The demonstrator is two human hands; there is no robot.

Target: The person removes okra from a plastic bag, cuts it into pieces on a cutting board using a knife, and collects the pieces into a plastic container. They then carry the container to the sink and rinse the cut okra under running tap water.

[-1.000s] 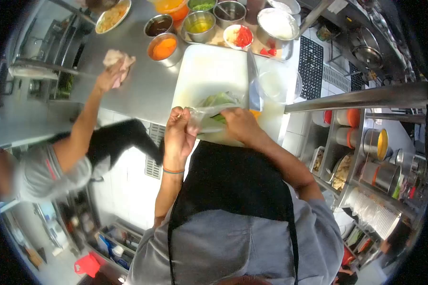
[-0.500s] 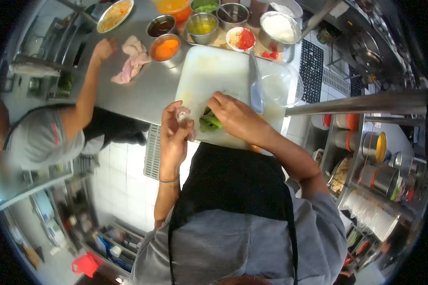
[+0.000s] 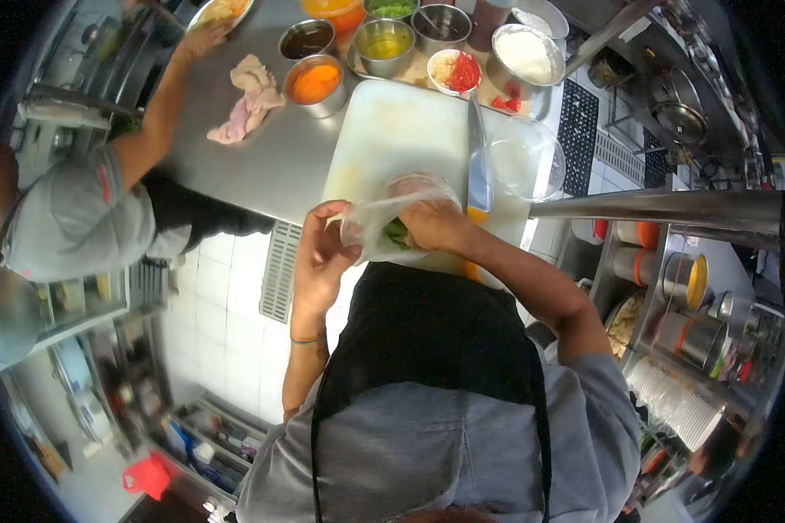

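My left hand (image 3: 321,257) pinches the left edge of a clear plastic bag (image 3: 368,222) over the near part of the white cutting board (image 3: 401,118). My right hand (image 3: 432,225) reaches inside the bag, its fingers mostly hidden by the plastic. Green leaves (image 3: 397,234) show through the bag beside my right fingers; whether the hand grips them cannot be made out. Right of the bag, a knife (image 3: 477,161) lies along the board's right side, with a round clear plastic container (image 3: 525,159) beside it.
Metal bowls of orange (image 3: 315,83), yellow (image 3: 384,44) and white food (image 3: 525,54) stand behind the board. A pinkish cloth (image 3: 247,100) lies on the counter. At the left, a co-worker's hand (image 3: 202,39) touches an oval plate (image 3: 221,10). A metal rail (image 3: 654,207) runs at the right.
The bag's mouth has spread open around my right hand, which is now inside it. The co-worker let go of the cloth and moved a hand up to the plate.
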